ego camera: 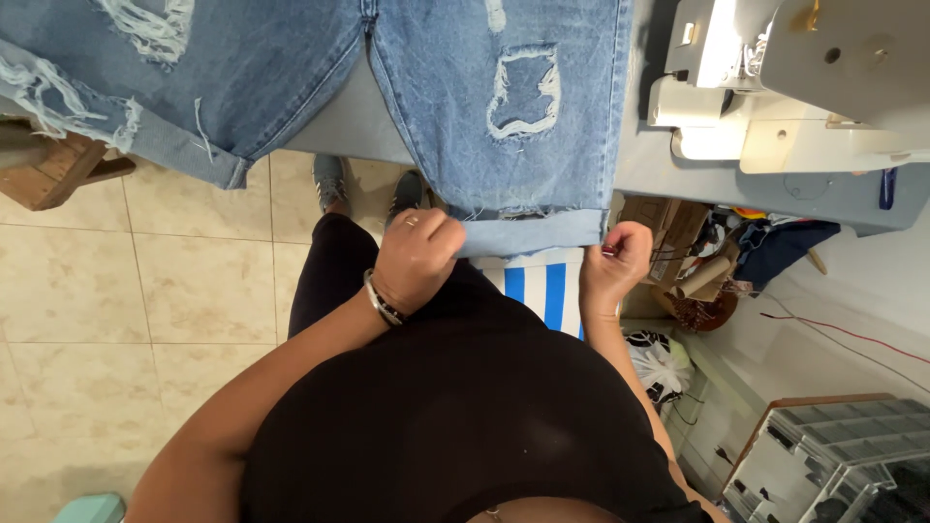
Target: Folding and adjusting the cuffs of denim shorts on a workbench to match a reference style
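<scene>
The jeans (465, 97) lie on the table (678, 179), their legs hanging over its near edge. The left hand (415, 260) grips the hem at its 9 o'clock end, the right hand (612, 261) at its 3 o'clock end. The sewing machine (794, 77) stands on the table at 2 o'clock from the hands. A stool (48, 169) sits at 10 o'clock.

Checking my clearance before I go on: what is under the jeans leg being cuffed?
Under the jeans leg: grey table above, blue-and-white striped cloth below the cuff. Anything else beneath is covered.
</scene>
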